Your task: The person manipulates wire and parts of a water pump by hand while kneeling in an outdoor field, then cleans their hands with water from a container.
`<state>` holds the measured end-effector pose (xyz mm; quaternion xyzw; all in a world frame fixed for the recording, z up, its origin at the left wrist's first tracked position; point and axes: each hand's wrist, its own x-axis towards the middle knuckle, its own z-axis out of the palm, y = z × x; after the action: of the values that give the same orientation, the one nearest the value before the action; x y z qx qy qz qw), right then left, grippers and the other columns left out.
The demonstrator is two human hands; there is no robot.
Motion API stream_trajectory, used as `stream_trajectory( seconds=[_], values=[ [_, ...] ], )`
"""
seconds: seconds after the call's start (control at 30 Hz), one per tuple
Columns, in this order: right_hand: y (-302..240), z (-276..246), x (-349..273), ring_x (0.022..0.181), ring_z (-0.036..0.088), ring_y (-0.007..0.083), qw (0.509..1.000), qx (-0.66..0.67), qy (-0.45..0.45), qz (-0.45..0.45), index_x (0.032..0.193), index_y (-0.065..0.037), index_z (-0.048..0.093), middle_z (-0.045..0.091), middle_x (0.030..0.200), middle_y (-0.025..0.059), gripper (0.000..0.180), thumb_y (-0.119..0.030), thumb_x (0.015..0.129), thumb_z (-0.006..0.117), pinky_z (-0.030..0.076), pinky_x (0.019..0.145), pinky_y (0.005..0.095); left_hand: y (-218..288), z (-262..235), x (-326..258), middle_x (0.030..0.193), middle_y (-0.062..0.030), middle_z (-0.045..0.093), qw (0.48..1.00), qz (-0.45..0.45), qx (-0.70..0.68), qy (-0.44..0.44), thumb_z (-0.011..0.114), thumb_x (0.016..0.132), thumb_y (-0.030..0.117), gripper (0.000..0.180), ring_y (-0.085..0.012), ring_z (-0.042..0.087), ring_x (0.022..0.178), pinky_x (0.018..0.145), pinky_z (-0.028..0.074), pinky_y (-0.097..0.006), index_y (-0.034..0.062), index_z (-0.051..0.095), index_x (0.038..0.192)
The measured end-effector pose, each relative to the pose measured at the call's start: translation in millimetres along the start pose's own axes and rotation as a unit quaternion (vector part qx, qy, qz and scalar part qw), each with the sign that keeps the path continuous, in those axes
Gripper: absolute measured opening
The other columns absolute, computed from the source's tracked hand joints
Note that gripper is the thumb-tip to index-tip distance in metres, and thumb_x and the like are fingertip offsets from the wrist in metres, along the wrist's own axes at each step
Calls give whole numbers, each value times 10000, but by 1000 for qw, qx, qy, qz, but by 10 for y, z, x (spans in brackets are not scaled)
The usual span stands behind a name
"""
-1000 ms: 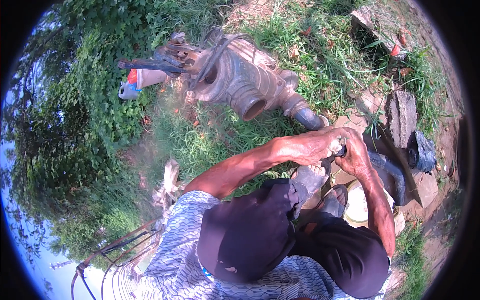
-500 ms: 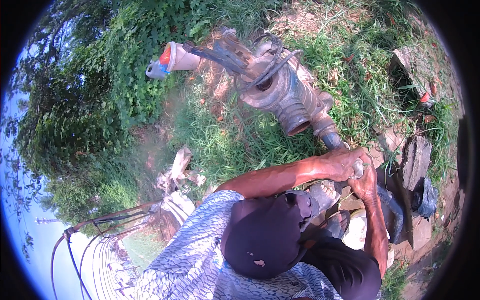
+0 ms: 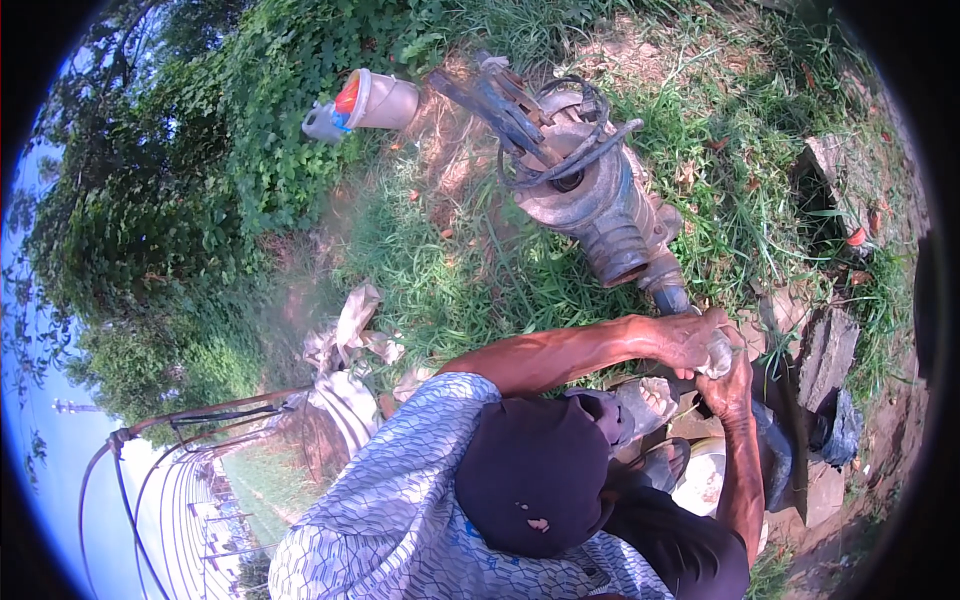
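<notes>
Both hands meet at the near end of a rusty, greasy pump-like metal machine (image 3: 590,200), beside its dark pipe stub (image 3: 670,298). My left hand (image 3: 690,340) is closed, with a greyish-white, cloth-like lump (image 3: 716,356) between it and my right hand (image 3: 728,388). Fingers of my right hand curl around the lump from below. Whether the lump wraps around a pipe is hidden by the hands. An open round port (image 3: 625,270) faces me on the machine, and a dark cable (image 3: 590,130) loops over its top.
A whitish bucket (image 3: 388,102) with orange and blue contents lies far left, near a grey jug (image 3: 325,122). Pale sacks (image 3: 350,400) lie left. A white container (image 3: 700,475) is by my feet. Dark piping (image 3: 772,455) and stone slabs (image 3: 828,345) are right.
The view has shifted slightly, so the machine appears farther right and lower. My hands stay together on the whitish lump, with more of it showing.
</notes>
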<state>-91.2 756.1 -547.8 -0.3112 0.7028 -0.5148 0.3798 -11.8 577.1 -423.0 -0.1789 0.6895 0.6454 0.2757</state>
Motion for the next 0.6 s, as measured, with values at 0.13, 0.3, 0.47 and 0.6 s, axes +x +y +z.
stream_trajectory(
  seconds=[0.13,0.3,0.47,0.6],
  values=[
    [83,-33,-7,1081,582,327,999,-10,10,-43,1295,-9,450,561,1191,183,699,-128,661,721,451,956,382,-534,193,328,928,-178,625,966,216,126,65,453,835,-7,435,-317,636,941,799,490,-404,34,391,1264],
    [-171,105,131,1089,555,379,987,-81,2,-137,1297,-5,470,551,1179,219,680,-196,678,680,447,946,411,-684,131,247,769,-122,611,942,198,207,175,543,784,-17,431,-293,648,715,603,494,-382,33,457,1202],
    [-188,-8,82,1110,537,366,982,-117,17,-147,1258,13,504,556,1167,197,649,-119,651,691,436,959,403,-361,150,200,825,-205,634,962,110,174,178,520,753,-18,441,-372,653,787,670,510,-419,-11,510,1194],
    [-176,86,70,1102,526,333,994,-23,14,-110,1290,0,481,544,1163,188,675,-109,655,683,425,968,395,-304,146,135,849,-215,645,961,117,140,206,489,753,-17,385,-361,661,806,695,510,-411,23,586,1123]
  ],
)
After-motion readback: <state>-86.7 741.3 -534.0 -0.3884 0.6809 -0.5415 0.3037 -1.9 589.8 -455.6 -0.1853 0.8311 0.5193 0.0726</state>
